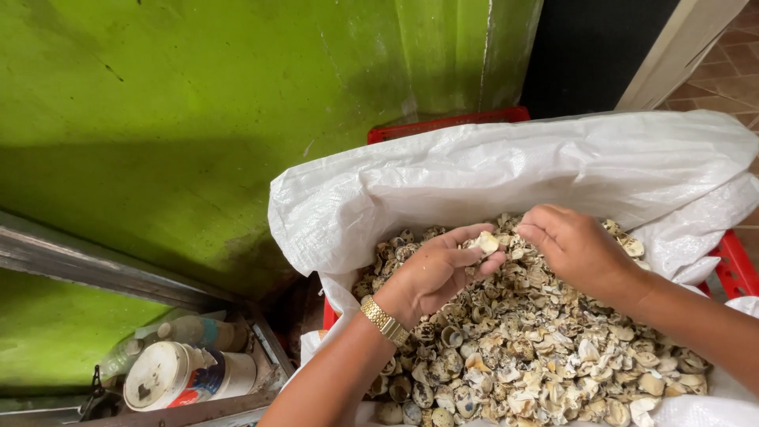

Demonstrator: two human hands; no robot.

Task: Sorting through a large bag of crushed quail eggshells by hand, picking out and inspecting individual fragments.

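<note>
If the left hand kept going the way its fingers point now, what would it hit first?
Most likely the right hand. The left hand, holding a pale shell piece, points its fingers toward it across a small gap above the shells in the white sack. Depth is uncertain, so it might pass beside it.

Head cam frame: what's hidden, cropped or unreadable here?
- Red crate: head view, mostly covered by the white sack; only rim pieces show.
- Shells: depth of the pile is hidden; the bottom edge cuts it off.
- Right hand: fingertips curl down into the shells, so whether it grips any cannot be told.
- Left hand: holds a pale shell piece; its underside is hidden.
- White tub: label too small.
</note>
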